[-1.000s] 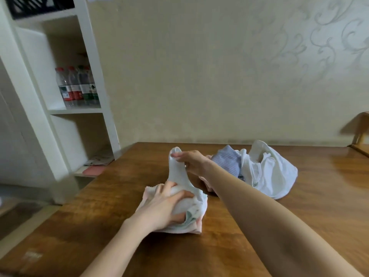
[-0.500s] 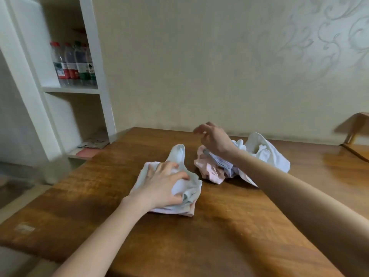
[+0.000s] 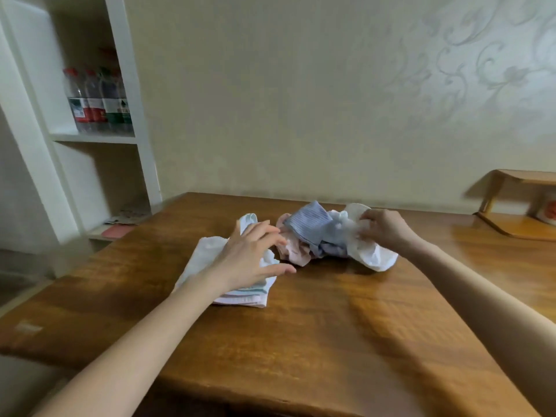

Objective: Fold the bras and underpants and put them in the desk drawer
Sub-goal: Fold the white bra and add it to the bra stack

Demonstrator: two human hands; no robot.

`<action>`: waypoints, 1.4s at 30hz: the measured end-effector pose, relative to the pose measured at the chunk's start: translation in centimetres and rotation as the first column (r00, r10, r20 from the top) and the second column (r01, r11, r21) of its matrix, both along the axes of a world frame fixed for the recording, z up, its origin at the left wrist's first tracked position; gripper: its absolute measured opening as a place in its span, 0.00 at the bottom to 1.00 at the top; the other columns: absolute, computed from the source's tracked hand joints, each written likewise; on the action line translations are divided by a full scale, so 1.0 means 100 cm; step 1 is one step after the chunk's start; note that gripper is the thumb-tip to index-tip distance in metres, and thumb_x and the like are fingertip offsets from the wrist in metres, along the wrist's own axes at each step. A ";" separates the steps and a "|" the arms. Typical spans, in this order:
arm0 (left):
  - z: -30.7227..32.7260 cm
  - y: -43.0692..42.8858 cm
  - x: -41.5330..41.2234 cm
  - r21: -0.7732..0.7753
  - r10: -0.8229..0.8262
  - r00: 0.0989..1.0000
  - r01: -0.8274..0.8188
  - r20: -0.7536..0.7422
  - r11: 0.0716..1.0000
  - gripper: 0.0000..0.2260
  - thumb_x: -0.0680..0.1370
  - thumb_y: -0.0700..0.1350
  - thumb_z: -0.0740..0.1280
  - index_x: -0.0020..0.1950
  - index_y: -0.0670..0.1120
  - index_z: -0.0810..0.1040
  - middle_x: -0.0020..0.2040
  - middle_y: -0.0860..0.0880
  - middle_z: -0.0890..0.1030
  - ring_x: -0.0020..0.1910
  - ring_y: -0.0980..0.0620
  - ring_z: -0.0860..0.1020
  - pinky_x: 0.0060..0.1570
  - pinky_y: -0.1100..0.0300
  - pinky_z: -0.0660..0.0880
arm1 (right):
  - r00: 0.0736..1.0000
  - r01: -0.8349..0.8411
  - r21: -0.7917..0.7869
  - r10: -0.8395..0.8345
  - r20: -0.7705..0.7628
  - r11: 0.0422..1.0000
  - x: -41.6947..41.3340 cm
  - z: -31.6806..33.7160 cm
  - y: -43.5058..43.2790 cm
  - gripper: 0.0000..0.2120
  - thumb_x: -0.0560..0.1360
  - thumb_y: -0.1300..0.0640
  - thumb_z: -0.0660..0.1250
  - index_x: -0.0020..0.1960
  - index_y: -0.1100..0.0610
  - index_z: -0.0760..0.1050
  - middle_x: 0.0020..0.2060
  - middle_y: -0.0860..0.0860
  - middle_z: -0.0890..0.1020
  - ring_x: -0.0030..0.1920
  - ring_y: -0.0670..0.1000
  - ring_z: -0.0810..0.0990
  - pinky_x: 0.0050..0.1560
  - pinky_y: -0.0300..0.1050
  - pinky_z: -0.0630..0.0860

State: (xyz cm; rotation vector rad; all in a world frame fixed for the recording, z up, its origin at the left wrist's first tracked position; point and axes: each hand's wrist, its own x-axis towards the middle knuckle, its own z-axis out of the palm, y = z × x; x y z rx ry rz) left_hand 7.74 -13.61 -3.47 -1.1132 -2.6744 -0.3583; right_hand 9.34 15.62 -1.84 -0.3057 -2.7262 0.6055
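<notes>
1. Reaching over the folded stack point(image 3: 207, 260) of pale underwear on the wooden desk point(image 3: 301, 326), the left hand point(image 3: 249, 260) has its fingers straight and spread, gripping nothing. Its thumb juts past the stack's right edge.
2. Just right of the stack lies a loose heap: a pink garment point(image 3: 293, 251) nearest, a blue striped garment point(image 3: 307, 219) behind it, and a white garment point(image 3: 376, 257) farthest right.
3. The right hand point(image 3: 383, 228) pinches the white garment's upper edge, fingers curled into the cloth, which drapes below them onto the desk.
4. Well left of the stack, a white shelf unit point(image 3: 141, 139) holds water bottles point(image 3: 96, 100).
</notes>
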 end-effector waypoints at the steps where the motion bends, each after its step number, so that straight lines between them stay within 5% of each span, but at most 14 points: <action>1: 0.004 0.011 0.007 0.109 -0.055 0.998 0.054 0.006 0.993 0.22 0.74 0.61 0.64 0.65 0.54 0.71 0.72 0.55 0.65 0.74 0.56 0.57 0.72 0.52 0.48 | 0.995 -0.012 -0.071 0.005 -0.095 0.997 0.006 0.009 0.005 0.04 0.72 0.57 0.69 0.46 0.57 0.79 0.39 0.54 0.82 0.40 0.55 0.77 0.38 0.44 0.71; 5: 0.010 0.055 0.017 0.480 -0.230 0.887 0.010 0.401 0.877 0.18 0.70 0.61 0.69 0.56 0.59 0.68 0.61 0.54 0.75 0.63 0.53 0.72 0.67 0.50 0.67 | 0.939 -0.183 -0.404 0.038 -0.342 0.896 0.038 0.046 0.008 0.05 0.74 0.58 0.69 0.39 0.54 0.76 0.26 0.51 0.75 0.22 0.48 0.72 0.23 0.39 0.69; 9: 0.022 0.096 0.033 0.651 -0.501 0.551 -0.105 0.667 0.752 0.43 0.58 0.67 0.75 0.67 0.54 0.63 0.62 0.51 0.76 0.64 0.51 0.73 0.66 0.49 0.70 | 0.911 -0.368 -0.647 0.121 -0.394 0.668 0.062 0.060 -0.007 0.04 0.76 0.59 0.66 0.43 0.56 0.75 0.25 0.53 0.76 0.22 0.49 0.74 0.23 0.39 0.73; 14: 0.026 0.113 0.036 0.719 -0.441 0.614 -0.325 0.655 0.614 0.13 0.77 0.47 0.66 0.59 0.46 0.73 0.42 0.50 0.78 0.35 0.57 0.76 0.25 0.66 0.69 | 0.878 -0.467 -0.773 0.330 -0.347 0.430 0.081 0.054 -0.002 0.13 0.76 0.64 0.65 0.60 0.62 0.74 0.44 0.60 0.82 0.42 0.55 0.84 0.46 0.46 0.82; 18: 0.018 0.107 0.024 0.714 -0.399 0.598 -0.513 0.695 0.476 0.12 0.73 0.53 0.68 0.51 0.48 0.75 0.49 0.43 0.77 0.40 0.49 0.78 0.30 0.62 0.70 | 0.905 -0.425 -0.639 0.317 -0.284 0.641 0.088 0.048 0.006 0.16 0.74 0.63 0.68 0.61 0.58 0.74 0.48 0.55 0.82 0.47 0.51 0.82 0.48 0.46 0.79; 21: 0.014 0.103 0.020 0.746 -0.375 0.650 -0.510 0.661 0.429 0.20 0.70 0.56 0.67 0.55 0.45 0.75 0.55 0.41 0.75 0.42 0.44 0.80 0.28 0.59 0.71 | 0.869 -0.494 -0.497 0.413 -0.272 0.713 0.088 0.039 0.010 0.21 0.71 0.44 0.70 0.53 0.60 0.78 0.44 0.57 0.82 0.46 0.51 0.79 0.50 0.47 0.74; 24: 0.013 0.102 0.018 0.757 -0.340 0.681 -0.528 0.649 0.386 0.04 0.78 0.45 0.62 0.50 0.47 0.74 0.44 0.43 0.76 0.37 0.49 0.75 0.29 0.60 0.66 | 0.807 -0.545 -0.441 0.589 -0.043 0.713 0.092 0.031 0.013 0.36 0.60 0.31 0.71 0.53 0.60 0.80 0.47 0.58 0.83 0.44 0.48 0.79 0.48 0.41 0.75; 26: 0.012 0.101 0.014 0.764 -0.250 0.737 -0.522 0.628 0.380 0.05 0.78 0.43 0.62 0.53 0.46 0.71 0.48 0.44 0.77 0.42 0.49 0.76 0.33 0.60 0.70 | 0.777 -0.509 -0.402 0.607 0.165 0.761 0.093 0.024 0.015 0.29 0.61 0.38 0.75 0.55 0.55 0.80 0.48 0.56 0.83 0.46 0.48 0.80 0.51 0.43 0.77; 29: 0.014 0.101 0.013 0.735 -0.039 0.822 -0.486 0.568 0.472 0.14 0.77 0.42 0.65 0.58 0.43 0.63 0.51 0.46 0.73 0.52 0.44 0.76 0.33 0.60 0.70 | 0.756 -0.481 -0.328 0.575 0.315 0.813 0.092 0.010 0.019 0.07 0.68 0.55 0.76 0.45 0.53 0.80 0.38 0.49 0.83 0.40 0.43 0.80 0.42 0.41 0.75; 32: 0.016 0.094 0.013 0.487 0.274 0.942 -0.334 0.193 0.807 0.23 0.71 0.48 0.72 0.55 0.43 0.61 0.51 0.46 0.70 0.54 0.43 0.75 0.43 0.56 0.71 | 0.803 -0.465 -0.436 0.575 0.159 0.771 0.096 0.009 0.030 0.08 0.69 0.61 0.73 0.38 0.61 0.75 0.33 0.48 0.76 0.35 0.43 0.75 0.39 0.37 0.69; 34: 0.014 0.094 0.010 0.417 0.115 0.992 -0.082 -0.055 0.905 0.28 0.68 0.59 0.72 0.60 0.46 0.67 0.60 0.46 0.66 0.61 0.48 0.69 0.58 0.55 0.67 | 0.790 -0.497 -0.588 0.613 -0.001 0.638 0.098 0.013 0.042 0.08 0.69 0.61 0.71 0.39 0.62 0.72 0.36 0.51 0.77 0.40 0.46 0.76 0.43 0.39 0.71; 37: 0.021 0.103 0.014 0.200 -0.238 0.961 0.208 0.143 0.958 0.31 0.68 0.74 0.52 0.62 0.57 0.72 0.66 0.54 0.67 0.61 0.55 0.68 0.70 0.47 0.52 | 0.727 -0.532 -0.726 0.675 -0.127 0.436 0.096 0.022 0.052 0.10 0.67 0.57 0.74 0.40 0.58 0.74 0.40 0.54 0.79 0.42 0.51 0.79 0.44 0.42 0.75; 40: 0.023 0.112 0.010 0.089 -0.247 0.843 0.233 0.478 0.968 0.12 0.72 0.61 0.66 0.48 0.55 0.76 0.43 0.58 0.77 0.48 0.53 0.75 0.54 0.54 0.70 | 0.736 -0.521 -0.762 0.654 -0.174 0.384 0.095 0.028 0.056 0.15 0.61 0.52 0.79 0.39 0.58 0.78 0.38 0.54 0.82 0.40 0.51 0.81 0.42 0.41 0.78; 42: 0.029 0.109 0.003 0.202 -0.305 0.744 0.228 0.595 0.952 0.22 0.67 0.57 0.75 0.51 0.42 0.77 0.43 0.50 0.78 0.45 0.49 0.78 0.46 0.57 0.72 | 0.784 -0.482 -0.777 0.595 -0.177 0.405 0.098 0.033 0.066 0.16 0.57 0.51 0.81 0.38 0.57 0.79 0.35 0.53 0.83 0.36 0.50 0.82 0.38 0.40 0.78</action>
